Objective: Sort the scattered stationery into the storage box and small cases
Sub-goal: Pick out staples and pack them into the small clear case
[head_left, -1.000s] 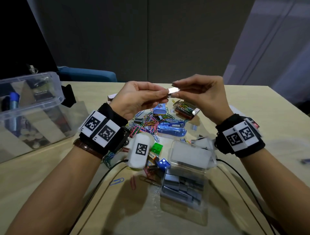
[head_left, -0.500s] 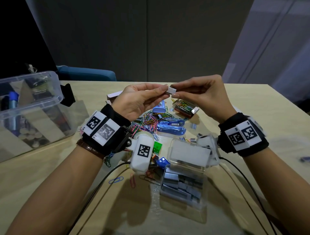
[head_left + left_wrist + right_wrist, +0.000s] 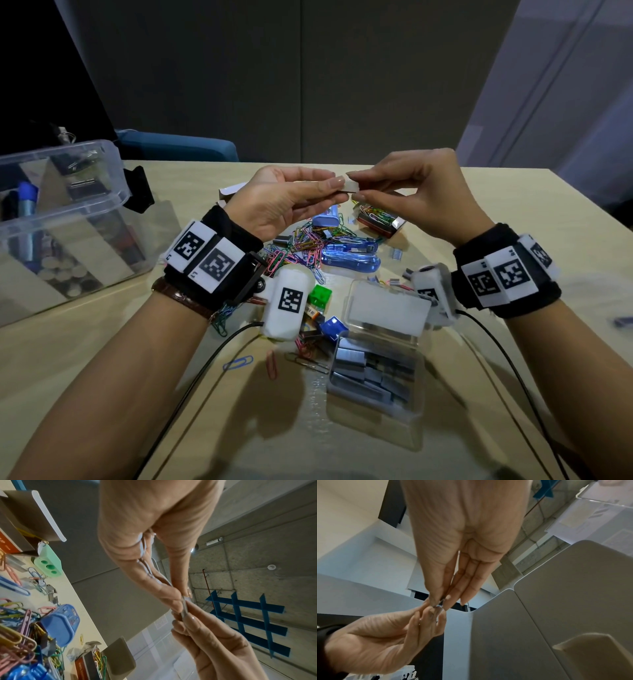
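Staple strip (image 3: 352, 186) is what I have up in the air, held over the far side of the counter (image 3: 513, 212) and pinched from both ends: my left hand (image 3: 284, 202) grips one end between thumb and fingertips, my right hand (image 3: 414, 192) nips the other end the same way. In the left wrist view the strip (image 3: 184, 607) shows as a thin grey bar between the two sets of fingertips; in the right wrist view it is too small and blurred to make out well.

Below my wrists sits the open small case (image 3: 373, 373), already part filled with staple blocks, its clear lid (image 3: 387, 305) standing up behind it. The storage box (image 3: 65, 219) is well off to my left. Loose paper clips (image 3: 301, 246), a blue stapler (image 3: 349, 258) and a cardboard clip box (image 3: 376, 219) lie right under the held strip.

My worry is the strip itself. I judge it brittle along its glue line, so pressure or a slight twist from two opposed pinches could snap it and drop short pieces into the clip pile, where they would be hard to pick out. The handover is the other risk: letting go with one hand before the other has a firm grip could tip the strip out. On the way down, my wrist cameras hang close to the upright lid and could knock it shut.
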